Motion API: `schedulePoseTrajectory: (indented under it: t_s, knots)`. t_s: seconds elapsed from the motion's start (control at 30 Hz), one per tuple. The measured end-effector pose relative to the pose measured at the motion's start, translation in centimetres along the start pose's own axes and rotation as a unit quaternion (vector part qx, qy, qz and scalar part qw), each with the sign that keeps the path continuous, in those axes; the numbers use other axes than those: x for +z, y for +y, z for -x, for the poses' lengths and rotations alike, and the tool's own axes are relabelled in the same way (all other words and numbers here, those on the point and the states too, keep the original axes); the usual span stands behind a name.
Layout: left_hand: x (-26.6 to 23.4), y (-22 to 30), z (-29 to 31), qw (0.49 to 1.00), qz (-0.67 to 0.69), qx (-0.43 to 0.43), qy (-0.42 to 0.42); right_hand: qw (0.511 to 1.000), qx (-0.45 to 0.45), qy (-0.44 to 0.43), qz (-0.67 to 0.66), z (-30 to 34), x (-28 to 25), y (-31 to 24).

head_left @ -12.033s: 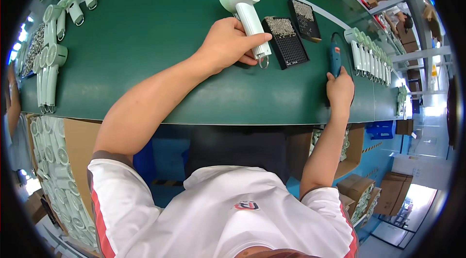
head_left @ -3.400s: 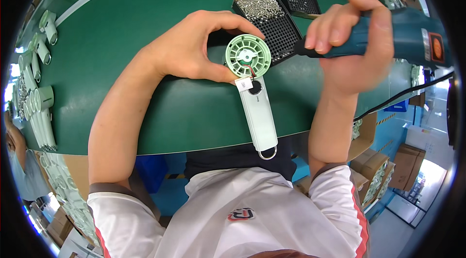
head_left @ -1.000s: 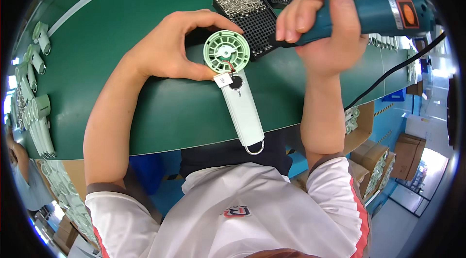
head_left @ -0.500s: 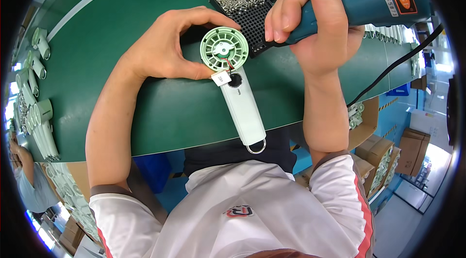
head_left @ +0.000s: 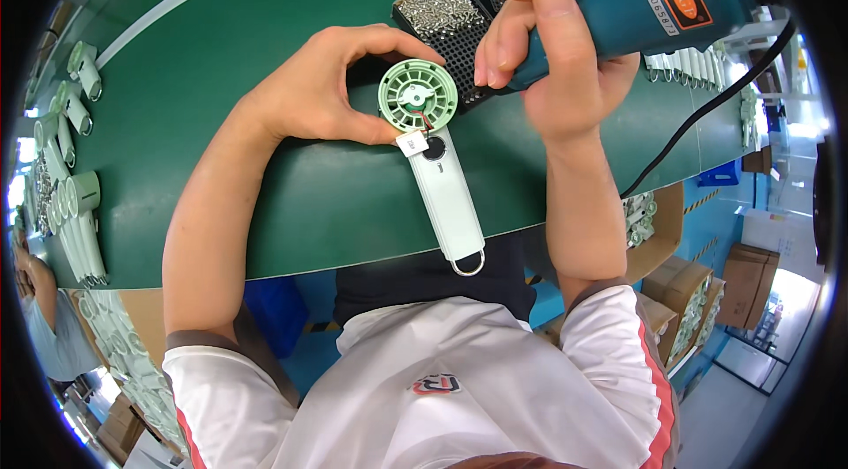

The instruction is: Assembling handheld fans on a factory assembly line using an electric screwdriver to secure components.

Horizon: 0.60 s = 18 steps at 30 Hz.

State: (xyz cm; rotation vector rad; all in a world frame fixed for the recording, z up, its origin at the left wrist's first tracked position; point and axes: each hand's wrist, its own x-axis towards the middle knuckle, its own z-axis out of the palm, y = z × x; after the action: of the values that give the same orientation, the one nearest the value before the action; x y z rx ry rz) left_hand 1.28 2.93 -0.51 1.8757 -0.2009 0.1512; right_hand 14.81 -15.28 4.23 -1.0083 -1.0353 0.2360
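A handheld fan in pale green and white lies on the green table. Its round head shows ribbed slots, a white centre piece and thin red and black wires. A small white tag or battery-like block hangs beside the wires, and a metal ring sits at the handle's near end. My left hand is closed round the head, thumb on the near side and fingers on the far side. In my right hand is a teal electric screwdriver, raised to the right of the fan. Its tip is hidden behind my fingers.
Two black perforated trays of small screws stand beyond the fan. A black cord hangs from the screwdriver. Rows of pale green fans line the table's left side, white handles the right. Cardboard boxes stand below.
The screwdriver and my right hand have shifted left and slightly down. The fan head and my left hand sit a little further right and lower in view.
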Motion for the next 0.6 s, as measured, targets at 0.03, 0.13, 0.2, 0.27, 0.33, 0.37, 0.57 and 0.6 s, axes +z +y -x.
schedulePoseTrajectory:
  t_s: [0.03, 0.13, 0.2, 0.27, 0.33, 0.37, 0.57, 0.6]
  knots:
    - [0.0, 0.0, 0.0, 1.0, 0.0, 0.0, -0.001, 1.0, 0.007, 0.016, 0.001, 0.0, 0.0, 0.0]
    - [-0.1, 0.2, 0.1, 1.0, -0.007, 0.005, 0.001, 1.0, 0.003, 0.007, -0.013, -0.4, -0.4, -0.1]
    - [-0.1, 0.4, 0.1, 1.0, -0.012, 0.008, -0.002, 1.0, -0.007, -0.022, -0.017, -0.7, -0.9, -0.2]
    - [-0.1, 0.2, 0.1, 1.0, 0.0, 0.011, -0.002, 0.999, -0.004, -0.02, -0.049, -1.1, -1.4, -0.5]
    - [-0.1, -0.2, 0.1, 1.0, 0.015, 0.018, -0.005, 0.997, 0.0, -0.018, -0.081, -1.6, -1.8, -0.9]
    - [-0.1, -0.2, 0.1, 1.0, 0.015, 0.018, -0.001, 0.996, -0.01, -0.03, -0.089, -2.0, -1.8, -1.3]
    - [-0.2, -0.1, 0.0, 1.0, 0.006, 0.026, -0.01, 0.988, -0.051, -0.097, -0.107, -3.8, 0.0, -2.8]
    - [-0.2, -0.2, 0.0, 0.999, 0.006, 0.031, -0.01, 0.988, -0.051, -0.098, -0.108, -3.8, 0.3, -2.7]
